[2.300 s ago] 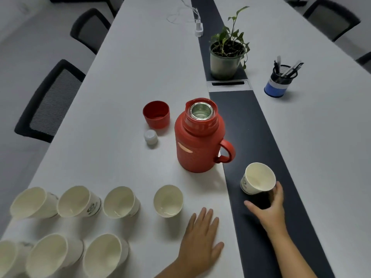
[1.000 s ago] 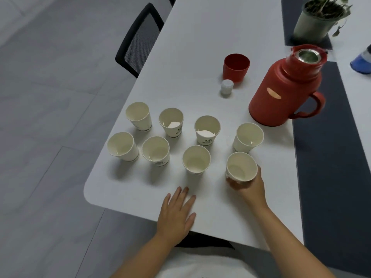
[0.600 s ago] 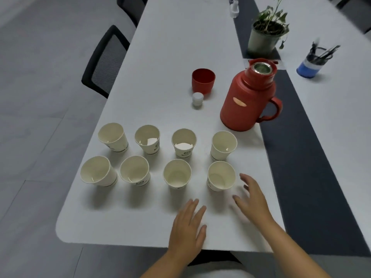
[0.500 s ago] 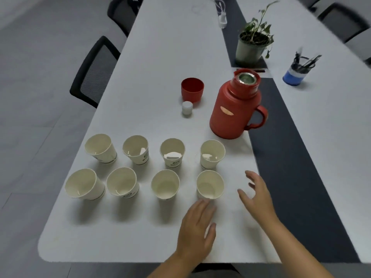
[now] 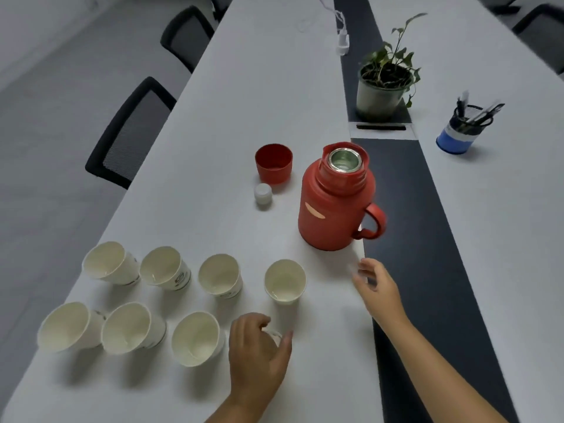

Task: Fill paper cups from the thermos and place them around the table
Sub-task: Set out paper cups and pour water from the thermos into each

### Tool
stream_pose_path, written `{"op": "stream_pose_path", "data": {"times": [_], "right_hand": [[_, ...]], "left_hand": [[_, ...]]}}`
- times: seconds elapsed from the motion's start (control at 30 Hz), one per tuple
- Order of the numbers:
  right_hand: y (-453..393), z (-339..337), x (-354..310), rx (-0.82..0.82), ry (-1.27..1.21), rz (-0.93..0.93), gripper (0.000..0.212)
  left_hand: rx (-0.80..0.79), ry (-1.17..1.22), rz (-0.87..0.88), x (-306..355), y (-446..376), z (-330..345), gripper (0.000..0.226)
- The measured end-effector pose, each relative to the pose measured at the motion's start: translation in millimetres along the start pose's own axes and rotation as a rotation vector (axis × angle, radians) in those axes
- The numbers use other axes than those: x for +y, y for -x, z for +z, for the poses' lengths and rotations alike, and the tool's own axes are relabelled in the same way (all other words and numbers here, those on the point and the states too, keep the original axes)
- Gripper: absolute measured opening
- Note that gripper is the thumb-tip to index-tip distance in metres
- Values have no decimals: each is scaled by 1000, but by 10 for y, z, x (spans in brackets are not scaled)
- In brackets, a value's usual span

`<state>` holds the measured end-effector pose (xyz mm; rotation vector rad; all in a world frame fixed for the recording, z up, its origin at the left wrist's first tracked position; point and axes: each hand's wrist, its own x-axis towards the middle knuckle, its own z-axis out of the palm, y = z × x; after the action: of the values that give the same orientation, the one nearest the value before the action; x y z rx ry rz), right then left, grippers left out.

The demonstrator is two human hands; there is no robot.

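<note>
Several white paper cups stand in two rows near the table's front-left corner, the back-right one (image 5: 285,280) nearest the thermos. My left hand (image 5: 259,352) curls over the front-right paper cup (image 5: 273,334) and grips it, hiding most of it. The red thermos (image 5: 335,206) stands upright with its steel mouth uncovered and its handle pointing right. My right hand (image 5: 378,288) hovers with relaxed fingers just in front of the thermos base, holding nothing. The red lid cup (image 5: 273,166) and white stopper (image 5: 263,192) sit left of the thermos.
A dark strip (image 5: 427,239) runs down the table's middle. A potted plant (image 5: 381,87) and a blue pen holder (image 5: 460,132) stand farther back, with a white charger (image 5: 342,41) beyond. Black chairs (image 5: 131,132) line the left side.
My right hand set a cup into the front row, let go and moved up toward the thermos. My left hand slid from the bare table onto that cup.
</note>
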<state>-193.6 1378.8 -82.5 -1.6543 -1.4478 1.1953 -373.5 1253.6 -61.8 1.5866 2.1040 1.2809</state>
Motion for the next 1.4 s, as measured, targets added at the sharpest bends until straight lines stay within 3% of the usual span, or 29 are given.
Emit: {"op": "stream_pose_path", "data": {"times": [0.2, 0.37, 0.53, 0.6, 0.73, 0.8, 0.9, 0.97, 1.03, 1.13, 1.27, 1.4], "right_hand": [[134, 108, 177, -118, 17, 51, 30], [309, 131, 118, -162, 34, -24, 35], [642, 297, 135, -652, 243, -149, 75], [766, 433, 150, -717, 247, -143, 89], [929, 752, 83, -584, 136, -152, 91], [974, 870, 44, -482, 96, -151, 85], [1001, 946, 42, -361, 74, -146, 68], [1021, 942, 54, -345, 79, -147, 65], [1039, 926, 64, -336, 90, -152, 66], [1066, 898, 92, -325, 101, -155, 65], [1062, 745, 193, -348, 163, -133, 75], [897, 374, 201, -150, 129, -128, 61]], "left_hand": [[43, 6, -89, 52, 27, -99, 33], [33, 70, -35, 116, -4, -198, 33], [66, 4, 10, -190, 390, -404, 20], [-24, -112, 44, -375, 669, -445, 18], [-271, -491, 29, -669, 1080, -483, 32], [-312, -542, 16, -726, 1151, -508, 54], [-377, -625, 16, -753, 1186, -545, 62], [-384, -680, -16, -725, 1186, -549, 55], [-336, -690, 39, -734, 1188, -548, 34], [-326, -536, -7, -685, 1109, -576, 48], [-139, -220, 54, -402, 866, -615, 33], [-28, 23, 166, -44, 381, -544, 27]]}}
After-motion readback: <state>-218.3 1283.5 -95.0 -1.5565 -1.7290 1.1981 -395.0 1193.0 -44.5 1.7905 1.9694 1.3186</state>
